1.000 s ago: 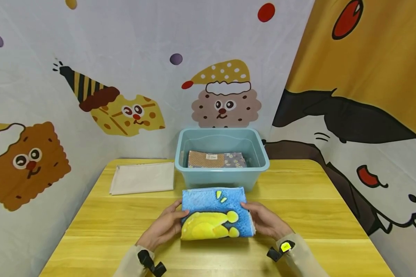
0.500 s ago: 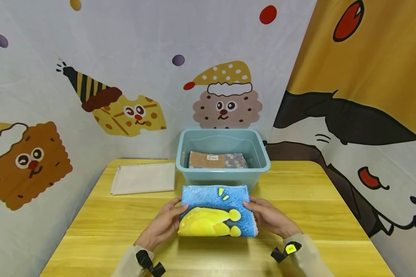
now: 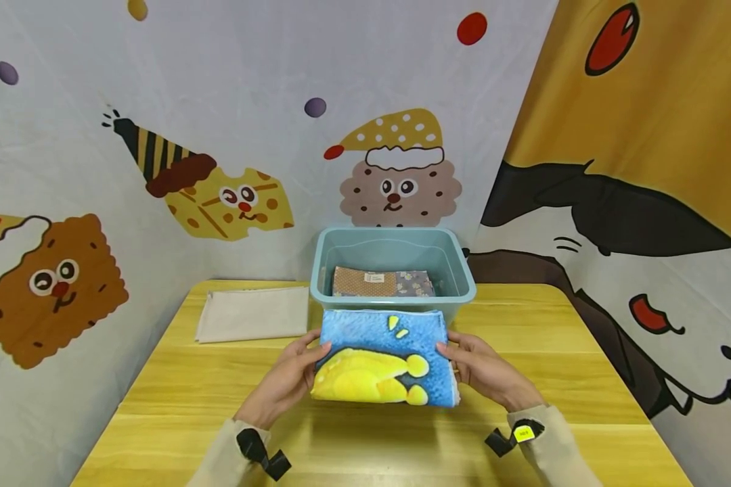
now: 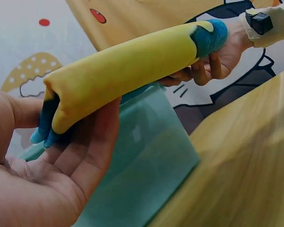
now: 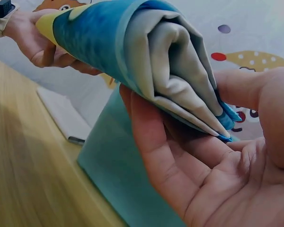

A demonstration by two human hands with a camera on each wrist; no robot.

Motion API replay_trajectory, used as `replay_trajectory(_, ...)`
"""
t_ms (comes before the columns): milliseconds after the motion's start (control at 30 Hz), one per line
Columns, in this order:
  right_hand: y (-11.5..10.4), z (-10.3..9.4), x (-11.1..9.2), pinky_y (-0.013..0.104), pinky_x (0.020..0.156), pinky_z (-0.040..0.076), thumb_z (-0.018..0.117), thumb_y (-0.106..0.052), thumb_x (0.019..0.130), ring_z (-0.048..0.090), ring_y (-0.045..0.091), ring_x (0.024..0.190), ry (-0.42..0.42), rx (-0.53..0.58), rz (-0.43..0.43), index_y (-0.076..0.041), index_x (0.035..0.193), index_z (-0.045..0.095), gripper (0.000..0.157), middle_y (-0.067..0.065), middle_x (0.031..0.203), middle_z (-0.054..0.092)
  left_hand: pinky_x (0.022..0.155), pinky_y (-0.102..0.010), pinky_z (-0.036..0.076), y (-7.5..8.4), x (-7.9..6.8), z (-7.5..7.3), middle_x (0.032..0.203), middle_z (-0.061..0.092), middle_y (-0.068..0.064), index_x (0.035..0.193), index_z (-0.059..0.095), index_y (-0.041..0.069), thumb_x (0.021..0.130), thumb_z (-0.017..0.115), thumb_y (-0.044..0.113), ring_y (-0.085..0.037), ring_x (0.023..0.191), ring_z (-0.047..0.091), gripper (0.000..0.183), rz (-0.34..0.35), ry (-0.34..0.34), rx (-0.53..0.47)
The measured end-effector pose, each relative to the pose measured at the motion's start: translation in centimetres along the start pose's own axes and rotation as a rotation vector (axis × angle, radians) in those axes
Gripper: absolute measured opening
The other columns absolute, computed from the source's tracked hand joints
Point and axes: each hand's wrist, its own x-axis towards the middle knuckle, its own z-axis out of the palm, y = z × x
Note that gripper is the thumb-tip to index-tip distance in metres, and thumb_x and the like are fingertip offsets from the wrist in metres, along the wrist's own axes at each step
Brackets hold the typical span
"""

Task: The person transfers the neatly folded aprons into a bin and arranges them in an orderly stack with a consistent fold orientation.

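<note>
A folded blue cloth with a yellow print [image 3: 378,358] is held up above the table, just in front of the bin. My left hand [image 3: 289,375] grips its left end, thumb on top and fingers underneath. At the other end my right hand [image 3: 484,368] holds it the same way. From the right wrist the cloth's end [image 5: 175,66] shows several pale inner layers rolled within the blue outside. In the left wrist view the yellow folded edge [image 4: 128,71] faces the camera, with the fingers [image 4: 92,146] beneath it.
A light blue plastic bin [image 3: 457,287] stands at the table's back edge. Inside lies a folded brown-and-grey patterned cloth [image 3: 365,283] with a white label. Left of the bin a folded off-white cloth [image 3: 252,314] lies flat on the wooden table [image 3: 548,379]. A cartoon curtain hangs behind.
Both hands have lifted the folded blue cloth off the table and carried it forward, so it now overlaps the bin's front wall in the head view. The bin and off-white cloth stay put.
</note>
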Motion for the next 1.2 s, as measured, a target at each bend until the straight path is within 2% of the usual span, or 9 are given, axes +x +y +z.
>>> replay_trajectory(67, -0.4, 0.1, -0.1, 0.036, 0.088, 0.062, 0.044, -0.021, 0.112, 0.075, 0.016, 0.103, 0.01, 0.001, -0.019, 0.01, 0.16, 0.009, 0.067, 0.003, 0.124, 0.072, 0.047, -0.011, 0.038, 0.5, 0.1, 0.2, 0.07, 0.06, 0.012, 0.16, 0.015, 0.003, 0.106, 0.058, 0.016, 0.002, 0.052, 0.049, 0.07, 0.007, 0.024, 0.014)
replay_trajectory(267, -1.9, 0.2, -0.1, 0.032, 0.088, 0.062, 0.05, -0.022, 0.11, 0.074, 0.013, 0.1, 0.099, -0.025, -0.028, 0.009, 0.16, 0.004, 0.075, 0.0, 0.122, 0.072, 0.05, -0.012, 0.04, 1.9, 0.5, 0.7, 0.077, 0.063, 0.011, 0.159, 0.022, 0.006, 0.106, 0.059, 0.019, 0.001, 0.056, 0.051, 0.066, 0.033, 0.043, 0.051)
replay_trajectory(400, -3.0, 0.2, 0.2, 0.032, 0.087, 0.062, 0.052, -0.024, 0.109, 0.075, 0.013, 0.098, 0.158, -0.056, -0.024, 0.007, 0.16, 0.009, 0.073, 0.0, 0.12, 0.072, 0.048, -0.014, 0.037, 2.8, 1.0, 1.2, 0.071, 0.058, 0.011, 0.159, 0.026, 0.009, 0.106, 0.059, 0.022, -0.001, 0.053, 0.045, 0.064, 0.045, 0.069, 0.083)
replay_trajectory(567, -4.4, 0.2, 0.5, 0.03, 0.086, 0.062, 0.055, -0.027, 0.108, 0.075, 0.011, 0.098, 0.234, -0.105, -0.019, 0.004, 0.161, 0.012, 0.074, -0.002, 0.116, 0.073, 0.052, -0.015, 0.042, 3.8, 1.9, 1.7, 0.076, 0.061, 0.01, 0.157, 0.029, 0.009, 0.106, 0.058, 0.021, -0.002, 0.06, 0.053, 0.06, 0.048, 0.098, 0.066)
replay_trajectory(800, -6.1, -0.2, 1.4, 0.029, 0.084, 0.062, 0.057, -0.028, 0.107, 0.075, 0.011, 0.097, 0.295, -0.154, -0.026, 0.003, 0.157, 0.022, 0.069, -0.003, 0.11, 0.073, 0.054, -0.016, 0.047, 5.3, 3.0, 2.0, 0.081, 0.064, 0.009, 0.139, 0.042, 0.008, 0.108, 0.054, 0.02, -0.003, 0.065, 0.059, 0.036, 0.1, 0.076, 0.016)
replay_trajectory(967, -7.3, -0.3, 2.1, 0.027, 0.083, 0.062, 0.056, -0.027, 0.107, 0.074, 0.009, 0.097, 0.326, -0.162, -0.039, 0.004, 0.157, 0.023, 0.068, -0.003, 0.11, 0.072, 0.059, -0.015, 0.049, 6.2, 4.0, 1.9, 0.087, 0.065, 0.008, 0.145, 0.039, 0.007, 0.109, 0.05, 0.018, -0.002, 0.069, 0.061, 0.039, 0.109, 0.055, -0.037)
replay_trajectory(1200, -9.0, -1.1, 3.5, 0.025, 0.082, 0.061, 0.057, -0.031, 0.107, 0.072, 0.006, 0.092, 0.409, -0.211, -0.038, 0.002, 0.16, 0.025, 0.07, -0.005, 0.108, 0.07, 0.063, -0.015, 0.047, 7.8, 5.7, 1.9, 0.092, 0.055, 0.008, 0.155, 0.026, 0.006, 0.109, 0.048, 0.017, -0.003, 0.074, 0.054, 0.052, 0.11, 0.067, -0.013)
